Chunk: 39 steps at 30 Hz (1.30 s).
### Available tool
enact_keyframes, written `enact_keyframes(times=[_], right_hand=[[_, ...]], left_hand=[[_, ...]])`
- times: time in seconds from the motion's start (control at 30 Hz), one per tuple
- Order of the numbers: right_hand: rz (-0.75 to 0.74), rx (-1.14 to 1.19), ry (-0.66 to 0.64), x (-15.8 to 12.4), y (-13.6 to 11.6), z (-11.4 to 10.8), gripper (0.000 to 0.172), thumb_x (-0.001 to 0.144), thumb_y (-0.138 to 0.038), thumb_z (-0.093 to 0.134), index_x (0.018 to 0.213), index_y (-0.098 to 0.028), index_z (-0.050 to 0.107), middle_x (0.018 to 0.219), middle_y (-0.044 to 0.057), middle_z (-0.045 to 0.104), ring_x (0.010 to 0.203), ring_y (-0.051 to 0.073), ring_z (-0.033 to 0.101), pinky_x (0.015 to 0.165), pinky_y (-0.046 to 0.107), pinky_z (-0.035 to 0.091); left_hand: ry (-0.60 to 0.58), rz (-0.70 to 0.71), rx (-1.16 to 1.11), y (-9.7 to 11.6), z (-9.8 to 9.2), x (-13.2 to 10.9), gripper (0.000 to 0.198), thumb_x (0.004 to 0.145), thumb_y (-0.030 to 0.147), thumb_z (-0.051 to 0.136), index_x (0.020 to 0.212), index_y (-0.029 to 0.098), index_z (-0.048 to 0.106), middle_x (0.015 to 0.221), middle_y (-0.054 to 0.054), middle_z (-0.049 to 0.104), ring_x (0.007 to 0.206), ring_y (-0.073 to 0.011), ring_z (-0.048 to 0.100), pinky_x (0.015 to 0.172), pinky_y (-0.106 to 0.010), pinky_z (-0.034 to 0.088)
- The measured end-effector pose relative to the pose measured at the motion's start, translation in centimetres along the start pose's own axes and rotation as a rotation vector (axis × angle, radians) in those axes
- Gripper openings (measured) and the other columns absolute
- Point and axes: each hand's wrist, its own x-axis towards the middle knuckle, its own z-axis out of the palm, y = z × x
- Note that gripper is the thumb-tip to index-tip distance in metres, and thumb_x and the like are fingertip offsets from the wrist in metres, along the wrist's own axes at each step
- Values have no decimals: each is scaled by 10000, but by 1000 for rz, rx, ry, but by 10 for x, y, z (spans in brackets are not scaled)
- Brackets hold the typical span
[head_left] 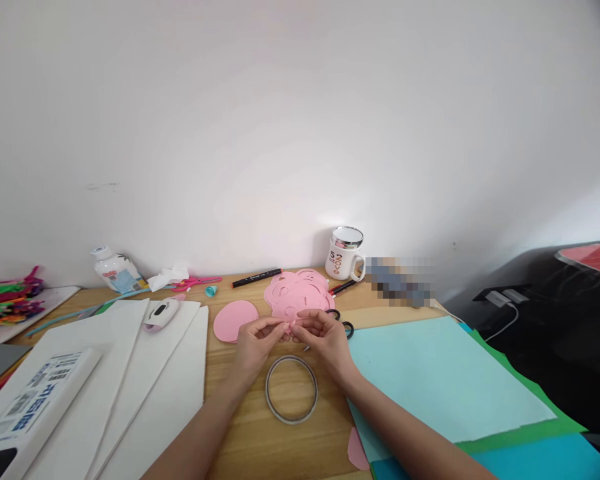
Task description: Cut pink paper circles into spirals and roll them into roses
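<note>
My left hand [258,340] and my right hand [322,335] meet over the wooden desk [260,437], fingertips pinched together on a small pink paper piece [292,325]. Just behind them lies a pile of pink paper spiral cut-outs [297,292], and to the left of that a flat pink paper circle [234,319]. A ring of clear tape [291,388] lies on the desk right below my hands. Black-handled scissors [347,327] peek out beside my right hand.
White sheets [130,380] and a white box [35,407] cover the left. Light blue, green and blue paper [440,380] lies at the right. At the back stand a mug [345,253], markers [256,277], a bottle [114,269] and pipe cleaners [10,297]. A pink scrap [356,450] lies near the front.
</note>
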Motion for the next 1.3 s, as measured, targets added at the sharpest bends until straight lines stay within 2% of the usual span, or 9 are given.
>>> enact_keyframes(times=[0.13,0.37,0.63,0.83,1.17,1.3], right_hand=[[-17,-23,3,-1,-1,2,296,534,-366,806,669,-149,655,627,33,687,563,165,643,596,301,543],[-49,-81,-63,-1,1,3,248,610,-383,752,692,-156,695,616,44,699,585,186,651,628,320,538],[-64,-156,-55,-2,7,1,225,658,-373,714,715,-156,704,644,49,696,592,168,635,606,290,529],[-39,-138,-58,-2,8,1,256,640,-393,725,707,-147,702,623,52,694,565,167,632,586,295,542],[3,-87,-57,-4,5,6,282,622,-409,738,704,-144,689,607,51,698,566,175,652,602,309,563],[15,-66,-31,-5,4,5,307,592,-403,766,711,-139,665,622,58,699,586,189,665,608,320,567]], left_hand=[[-8,-7,1,0,0,-1,140,622,298,723,665,165,726,584,-26,701,566,-169,650,601,-267,548],[10,12,10,-3,0,0,148,614,284,725,690,157,730,651,-39,719,592,-167,647,613,-263,542],[42,70,85,-5,-1,1,123,649,280,698,686,166,726,672,-43,712,637,-170,641,647,-259,532],[70,134,125,-1,0,0,116,624,292,713,662,183,726,699,-42,719,674,-183,646,663,-270,533],[89,119,136,-2,0,-1,105,625,285,717,674,192,729,705,-36,716,694,-183,642,679,-268,523],[133,115,138,-6,-1,0,131,626,302,717,677,182,726,703,-37,719,673,-181,641,666,-270,524]])
